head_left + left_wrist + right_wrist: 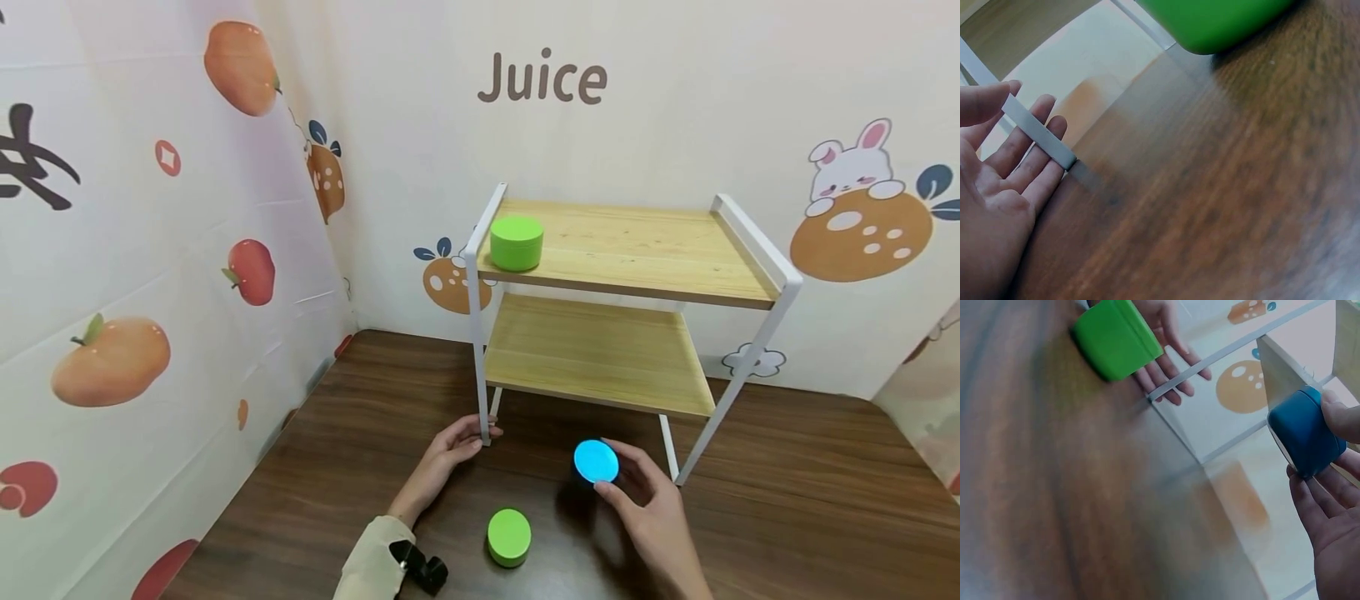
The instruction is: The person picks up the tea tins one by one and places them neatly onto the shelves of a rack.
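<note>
My left hand (455,443) is at the white front-left leg (478,358) of a two-tier shelf. Its nearly straight fingers (1022,147) pass behind the leg, with the thumb on the near side; I cannot tell how firmly they touch. A short round blue container (596,462) is pinched between the thumb and fingers of my right hand (651,504), raised above the table in front of the shelf. Between the two hands, a lidded green round container (509,537) stands on the table. Another green round container (517,243) sits on the top tier's left end.
The shelf has a wooden top board (622,250) and a lower board (592,350) on white metal frames. It stands on a dark wooden table (810,500). Printed cloth walls (637,150) with fruit pictures rise behind and at the left.
</note>
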Demonstrator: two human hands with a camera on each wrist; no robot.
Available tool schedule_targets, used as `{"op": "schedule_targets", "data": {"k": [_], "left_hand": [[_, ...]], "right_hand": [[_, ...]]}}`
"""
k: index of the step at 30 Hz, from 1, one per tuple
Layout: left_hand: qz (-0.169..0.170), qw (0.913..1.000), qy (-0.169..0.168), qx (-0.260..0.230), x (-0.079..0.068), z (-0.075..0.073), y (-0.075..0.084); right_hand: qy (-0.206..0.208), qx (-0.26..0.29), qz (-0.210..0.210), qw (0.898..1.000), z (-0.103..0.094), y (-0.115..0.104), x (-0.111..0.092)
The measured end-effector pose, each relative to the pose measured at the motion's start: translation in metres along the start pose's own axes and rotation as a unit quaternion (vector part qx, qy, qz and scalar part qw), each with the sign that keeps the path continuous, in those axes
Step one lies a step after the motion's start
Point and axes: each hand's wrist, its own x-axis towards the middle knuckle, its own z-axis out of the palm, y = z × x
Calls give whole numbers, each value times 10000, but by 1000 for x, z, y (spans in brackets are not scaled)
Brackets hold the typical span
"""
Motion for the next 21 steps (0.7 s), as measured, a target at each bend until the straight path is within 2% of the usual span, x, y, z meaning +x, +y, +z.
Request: {"op": "schedule_targets", "data": {"k": [10, 21], "left_hand": [[-38, 10000, -2, -15, 0, 1, 2], [-23, 10000, -21, -1, 0, 1, 1]], "right_hand": [[-224, 58, -378, 9990, 2, -12, 12], [-118, 186, -395, 9990, 5, -27, 18]]}}
